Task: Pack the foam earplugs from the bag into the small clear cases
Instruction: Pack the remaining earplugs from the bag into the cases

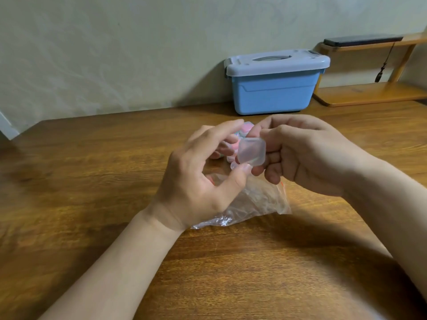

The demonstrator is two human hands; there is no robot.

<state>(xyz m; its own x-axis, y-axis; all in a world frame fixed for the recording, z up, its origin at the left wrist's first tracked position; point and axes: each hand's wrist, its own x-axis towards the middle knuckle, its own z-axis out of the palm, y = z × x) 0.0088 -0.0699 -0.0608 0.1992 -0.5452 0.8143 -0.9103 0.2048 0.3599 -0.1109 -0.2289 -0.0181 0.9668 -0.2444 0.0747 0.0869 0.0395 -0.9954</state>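
Above a crumpled clear plastic bag (258, 200) on the wooden bench (92, 181), the right hand (300, 153) grips a small clear square case (251, 151) in its fingers (270, 158), while the left hand (198, 176) pinches its lower edge with thumb and curled fingers.

Pink and teal earplugs (245, 128) behind the clear case (251, 151) are mostly covered by the left hand (198, 181) and right hand (300, 153), so no counting them. The case is blurry and I can't tell if its lid's closed, or if the left grip is really on it. The bag (258, 199) below the case runs under the left hand.
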